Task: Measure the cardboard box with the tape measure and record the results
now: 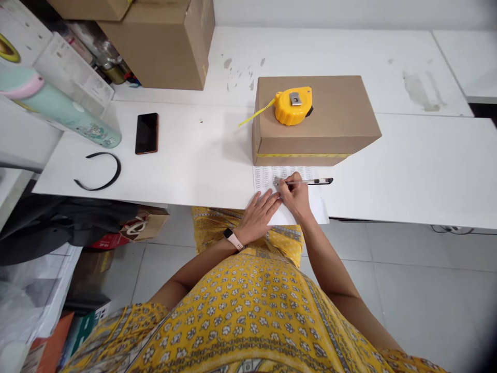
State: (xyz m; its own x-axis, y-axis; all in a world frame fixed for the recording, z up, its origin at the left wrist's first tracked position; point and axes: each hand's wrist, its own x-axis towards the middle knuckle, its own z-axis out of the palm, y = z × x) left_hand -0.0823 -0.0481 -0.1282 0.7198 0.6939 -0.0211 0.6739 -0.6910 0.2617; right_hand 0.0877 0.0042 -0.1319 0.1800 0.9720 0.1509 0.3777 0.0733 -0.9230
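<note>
My right hand [297, 198] grips a pen [320, 181], its tip against a printed paper sheet [266, 177] at the desk's front edge. My left hand [259, 215] lies flat with fingers spread over the sheet's left side, a watch on the wrist. Part of the sheet hangs past the edge. Just behind it stands a closed cardboard box [330, 111]. On top of the box rests a yellow tape measure [293, 106], a short piece of its tape sticking out to the left. A yellow strip runs along the box's front face.
To the left on the white desk [186, 171] lie a phone [147, 133] and a black headband [116, 171]. A mint bottle [77, 111] stands near them. More cardboard boxes [163, 52] are stacked at the back left. Bags and dark cloth [77, 228] fill the floor at left.
</note>
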